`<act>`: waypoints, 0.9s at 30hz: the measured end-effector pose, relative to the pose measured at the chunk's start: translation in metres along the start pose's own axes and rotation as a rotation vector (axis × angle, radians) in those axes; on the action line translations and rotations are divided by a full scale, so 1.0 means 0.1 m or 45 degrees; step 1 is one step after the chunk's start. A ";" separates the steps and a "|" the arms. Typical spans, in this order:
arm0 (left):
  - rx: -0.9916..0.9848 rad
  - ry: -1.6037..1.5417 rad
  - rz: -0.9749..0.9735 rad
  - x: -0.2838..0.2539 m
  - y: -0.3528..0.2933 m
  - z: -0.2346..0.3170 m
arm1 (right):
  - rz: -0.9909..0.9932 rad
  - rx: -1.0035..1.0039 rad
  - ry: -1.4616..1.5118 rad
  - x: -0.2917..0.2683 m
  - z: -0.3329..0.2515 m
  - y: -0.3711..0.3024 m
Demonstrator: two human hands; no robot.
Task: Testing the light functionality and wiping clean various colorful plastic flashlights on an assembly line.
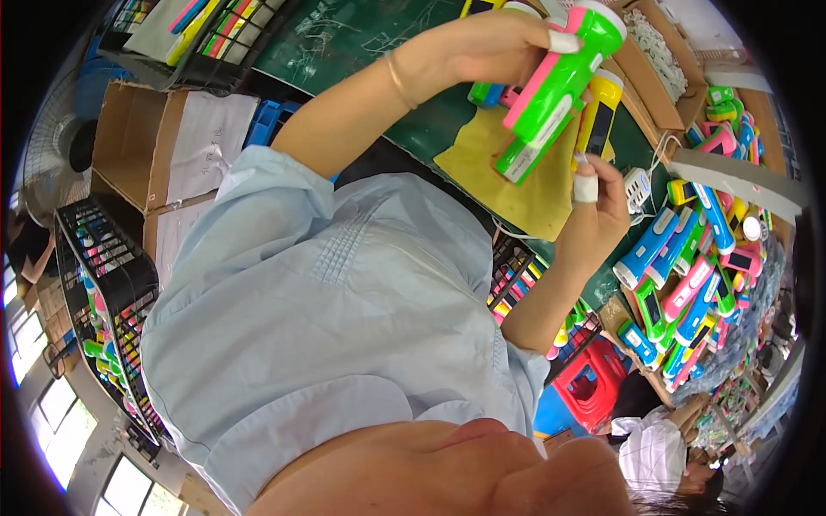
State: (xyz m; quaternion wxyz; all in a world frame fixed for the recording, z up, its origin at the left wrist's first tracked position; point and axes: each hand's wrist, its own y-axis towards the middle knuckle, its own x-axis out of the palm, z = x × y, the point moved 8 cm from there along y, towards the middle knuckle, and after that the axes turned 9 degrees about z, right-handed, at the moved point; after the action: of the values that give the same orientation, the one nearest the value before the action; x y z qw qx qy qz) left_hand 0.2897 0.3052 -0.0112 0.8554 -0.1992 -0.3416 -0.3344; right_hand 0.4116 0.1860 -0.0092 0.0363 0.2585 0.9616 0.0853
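My left hand, with white wrap on a finger, grips a green and pink flashlight above the bench. Another green body shows just below it; I cannot tell whether it is a separate flashlight. Close by, a yellow flashlight with a dark panel lies tilted over a yellow cloth. My right hand is at the cloth's right edge, near the yellow flashlight's lower end. Its fingers are curled in a pinch, one wrapped in white, and what they hold is too small to name.
A cardboard box of small pale parts stands at the far right. Many colourful flashlights are heaped at right, beside a white power strip. Black baskets and an open carton stand at left. A red stool is at lower right.
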 end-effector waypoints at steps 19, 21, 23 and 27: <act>0.578 -0.004 0.040 0.29 -0.43 -0.04 | -0.657 -1.467 -0.557 0.38 -0.28 -0.89; 0.565 -0.001 0.135 0.24 -0.47 -0.07 | -0.596 -1.364 -0.372 0.25 -0.27 -0.94; 0.490 -0.138 0.015 0.22 -0.51 -0.19 | -0.419 -1.089 -0.510 0.18 -0.19 -0.75; 1.207 1.120 -0.149 0.52 -0.85 -0.27 | -0.389 -0.602 -0.230 0.21 0.24 -0.48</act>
State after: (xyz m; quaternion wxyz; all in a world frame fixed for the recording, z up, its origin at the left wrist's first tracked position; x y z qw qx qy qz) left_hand 0.2698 0.2078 0.0166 0.8910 0.3745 -0.0802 -0.2438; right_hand 0.3722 0.1589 -0.0418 0.1933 0.1015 0.9357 0.2771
